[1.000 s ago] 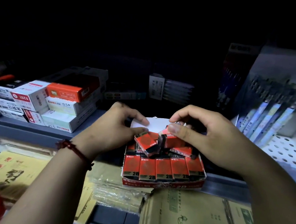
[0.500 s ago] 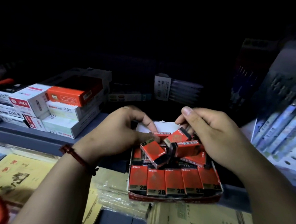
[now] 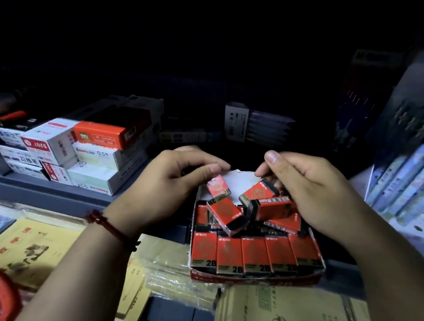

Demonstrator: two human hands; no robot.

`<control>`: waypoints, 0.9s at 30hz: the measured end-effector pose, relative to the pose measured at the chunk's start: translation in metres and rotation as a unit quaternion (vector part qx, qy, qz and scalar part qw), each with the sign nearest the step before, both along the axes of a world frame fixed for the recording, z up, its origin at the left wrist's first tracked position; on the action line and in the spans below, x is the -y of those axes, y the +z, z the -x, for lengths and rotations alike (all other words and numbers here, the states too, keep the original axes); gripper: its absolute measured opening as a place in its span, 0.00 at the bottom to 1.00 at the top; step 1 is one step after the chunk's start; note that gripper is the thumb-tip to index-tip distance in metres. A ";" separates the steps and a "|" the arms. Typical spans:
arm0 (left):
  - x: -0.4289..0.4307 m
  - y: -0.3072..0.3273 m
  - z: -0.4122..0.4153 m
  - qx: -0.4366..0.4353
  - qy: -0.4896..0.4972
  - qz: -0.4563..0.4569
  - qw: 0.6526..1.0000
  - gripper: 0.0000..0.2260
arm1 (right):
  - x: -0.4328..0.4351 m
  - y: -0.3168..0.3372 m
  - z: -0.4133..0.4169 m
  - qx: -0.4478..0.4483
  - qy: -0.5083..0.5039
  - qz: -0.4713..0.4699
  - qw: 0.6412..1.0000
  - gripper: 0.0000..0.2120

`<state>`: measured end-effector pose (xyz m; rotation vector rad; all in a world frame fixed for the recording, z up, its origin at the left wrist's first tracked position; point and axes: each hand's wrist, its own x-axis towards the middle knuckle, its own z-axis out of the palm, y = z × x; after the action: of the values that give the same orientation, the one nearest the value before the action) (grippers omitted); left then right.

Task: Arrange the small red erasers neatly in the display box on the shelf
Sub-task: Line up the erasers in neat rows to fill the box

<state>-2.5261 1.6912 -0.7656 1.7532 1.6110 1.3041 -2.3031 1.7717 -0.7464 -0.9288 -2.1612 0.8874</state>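
Sorting small red erasers (image 3: 279, 250) inside the display box (image 3: 256, 279) at the front edge of the shelf (image 3: 60, 197). Keeping one front row (image 3: 230, 254) upright and flush, five across; leaving a tumbled heap (image 3: 227, 213) behind it, tilted every way. Pinching a stray eraser (image 3: 218, 188) near the back wall with the left hand (image 3: 173, 187); curling the right hand (image 3: 316, 194) round a second eraser (image 3: 272, 206), hands apart. Judging roughly a third done, back rows needing straightening. Working beside stacked stationery boxes (image 3: 93, 164) at left.
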 end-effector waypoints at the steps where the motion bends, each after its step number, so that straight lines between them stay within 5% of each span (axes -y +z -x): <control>1: 0.000 0.001 -0.001 -0.050 -0.004 0.000 0.999 0.12 | 0.000 0.000 0.000 0.002 0.004 0.000 1.000 0.18; 8: -0.004 0.005 -0.002 -0.161 -0.019 0.009 0.987 0.11 | -0.003 -0.003 0.000 0.017 0.012 -0.002 1.000 0.17; 15: 0.001 0.009 -0.006 -0.143 0.018 0.021 0.989 0.16 | -0.002 -0.002 0.000 0.031 0.015 0.000 0.999 0.16; 21: 0.003 0.009 -0.005 -0.122 0.044 -0.002 0.992 0.05 | -0.003 -0.003 0.001 0.037 0.013 -0.003 0.999 0.15; 27: 0.005 0.006 0.003 -0.198 0.095 -0.026 0.975 0.06 | -0.001 -0.002 -0.001 0.043 0.012 0.001 0.999 0.15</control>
<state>-2.5287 1.6862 -0.7599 2.0296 2.0195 1.1356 -2.3020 1.7728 -0.7489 -0.9607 -2.2493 0.8747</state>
